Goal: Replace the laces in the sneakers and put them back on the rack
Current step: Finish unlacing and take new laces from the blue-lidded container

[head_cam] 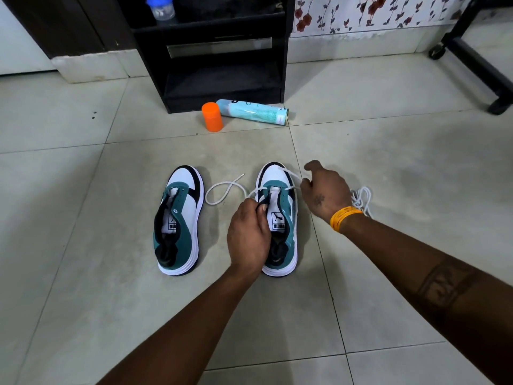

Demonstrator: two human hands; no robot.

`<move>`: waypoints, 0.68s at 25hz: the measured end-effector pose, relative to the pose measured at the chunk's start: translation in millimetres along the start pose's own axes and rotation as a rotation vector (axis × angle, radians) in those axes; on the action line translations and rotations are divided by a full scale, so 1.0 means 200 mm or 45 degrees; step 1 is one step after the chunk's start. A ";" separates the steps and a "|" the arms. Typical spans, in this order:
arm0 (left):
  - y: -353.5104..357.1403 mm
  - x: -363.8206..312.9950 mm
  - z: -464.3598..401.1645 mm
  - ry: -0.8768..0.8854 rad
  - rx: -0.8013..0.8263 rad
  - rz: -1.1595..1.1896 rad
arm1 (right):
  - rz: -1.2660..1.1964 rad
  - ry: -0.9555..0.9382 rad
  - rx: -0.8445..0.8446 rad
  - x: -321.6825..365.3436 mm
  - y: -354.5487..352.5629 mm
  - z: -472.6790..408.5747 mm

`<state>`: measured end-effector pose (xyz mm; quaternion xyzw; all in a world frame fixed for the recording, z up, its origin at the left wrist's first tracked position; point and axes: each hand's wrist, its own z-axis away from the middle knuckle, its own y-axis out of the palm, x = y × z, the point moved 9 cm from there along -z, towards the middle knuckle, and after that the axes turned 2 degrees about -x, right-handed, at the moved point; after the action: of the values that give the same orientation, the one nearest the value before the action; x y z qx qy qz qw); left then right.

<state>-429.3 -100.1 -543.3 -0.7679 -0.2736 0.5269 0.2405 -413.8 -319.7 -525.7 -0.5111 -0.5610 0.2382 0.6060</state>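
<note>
Tiled floor (83, 168). One black rack (222, 59) at the far wall. Two teal-and-white sneakers (177, 220) side by side on the tiles, toes toward the rack; left one unlaced. Right sneaker (280, 218) has one white lace (222, 190) through its front eyelets, the free end looped between the pair. Second lace (361, 200) bunched just right of it. Left hand (248, 234) pinches the right sneaker's eyelet edge. Right hand (324, 190) grips the lace's other end. One spray can (252, 112) lying down, one orange cap (212, 117) upright.
</note>
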 end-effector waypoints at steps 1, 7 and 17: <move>0.00 0.00 0.00 0.005 -0.003 -0.001 | -0.028 -0.073 0.003 0.05 0.00 0.02; 0.01 0.01 0.00 -0.038 -0.003 0.004 | 0.290 -0.443 0.097 0.16 0.10 0.12; 0.00 -0.01 0.01 -0.013 -0.020 0.013 | 0.429 -0.553 0.182 0.21 0.11 0.10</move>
<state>-431.0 -100.9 -543.3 -0.7685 -0.2751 0.5297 0.2305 -415.3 -267.9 -529.7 -0.4902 -0.5667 0.4785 0.4578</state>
